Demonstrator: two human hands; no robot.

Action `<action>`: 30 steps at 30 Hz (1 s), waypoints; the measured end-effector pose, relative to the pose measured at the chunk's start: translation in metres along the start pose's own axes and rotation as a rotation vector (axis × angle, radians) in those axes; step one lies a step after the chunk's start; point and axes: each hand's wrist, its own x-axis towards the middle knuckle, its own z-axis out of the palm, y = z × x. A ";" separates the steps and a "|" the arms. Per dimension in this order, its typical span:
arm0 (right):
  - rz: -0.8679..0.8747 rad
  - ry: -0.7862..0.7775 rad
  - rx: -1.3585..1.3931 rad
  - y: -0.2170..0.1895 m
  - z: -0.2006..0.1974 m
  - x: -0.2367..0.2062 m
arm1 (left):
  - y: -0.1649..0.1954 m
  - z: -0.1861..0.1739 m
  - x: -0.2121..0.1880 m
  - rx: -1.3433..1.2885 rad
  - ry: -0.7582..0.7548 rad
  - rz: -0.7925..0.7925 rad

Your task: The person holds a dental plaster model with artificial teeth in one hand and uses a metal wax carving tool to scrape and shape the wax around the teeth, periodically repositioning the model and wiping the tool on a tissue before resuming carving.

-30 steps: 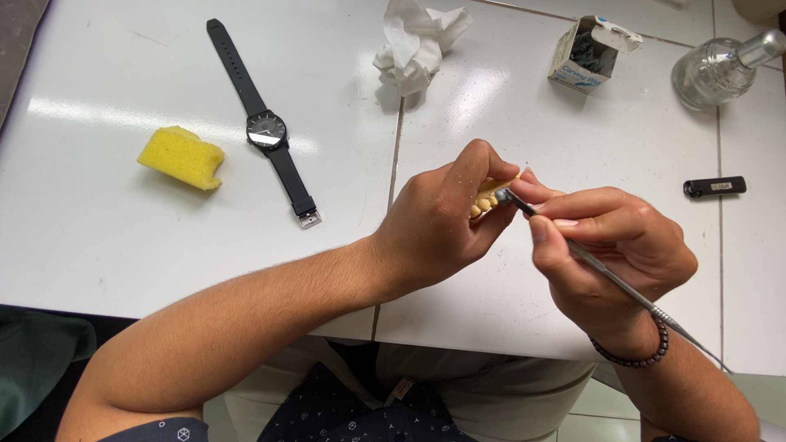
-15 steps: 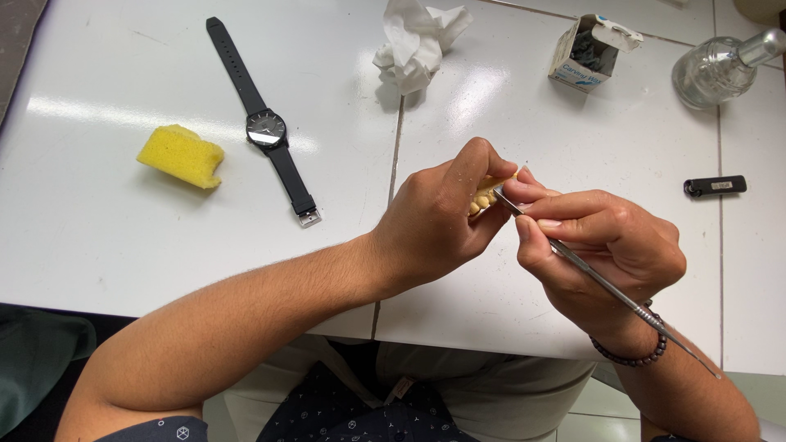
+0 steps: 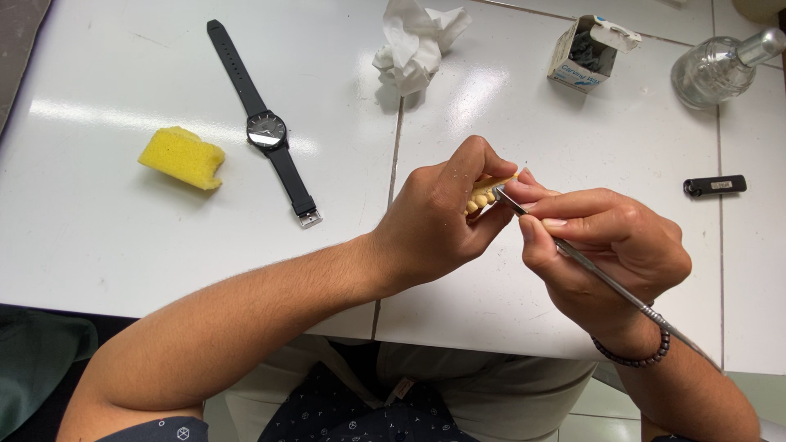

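Left hand (image 3: 438,221): closed around a small yellowish tooth model (image 3: 483,195), pinched between thumb and fingers, raised above the white table (image 3: 123,245).
Right hand (image 3: 606,250): closed like a pen grip on a thin metal tool (image 3: 589,266); the tip meets the tooth model, and the handle runs back past the wrist and a dark bead bracelet (image 3: 634,356).
Tooth model: mostly hidden by the left fingers; a row of small teeth shows. It sits right of the table seam (image 3: 393,176), well right of the black watch (image 3: 266,131).
Risk: the tip looks very close to the left fingertips, so a slip could jab them or gouge the model, likely from pushing too hard on such a small pinched piece.
Risk: a loosened pinch could drop the model past the near table edge into the lap.
Open room: bare surface right of the watch, up to the crumpled tissue (image 3: 413,41).
Edges: yellow sponge (image 3: 182,157) left of the watch; small open box (image 3: 585,53), glass bottle (image 3: 716,69) and small dark stick (image 3: 714,186) far right of it.
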 end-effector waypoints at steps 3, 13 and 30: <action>-0.010 0.014 -0.011 -0.004 0.002 0.000 | 0.000 0.000 0.000 -0.009 0.011 0.021; -0.033 -0.011 0.017 0.007 -0.003 -0.007 | 0.001 -0.001 0.004 -0.086 0.015 -0.033; 0.144 0.179 0.316 0.037 -0.030 -0.012 | 0.008 -0.016 0.012 -0.398 -0.196 -0.283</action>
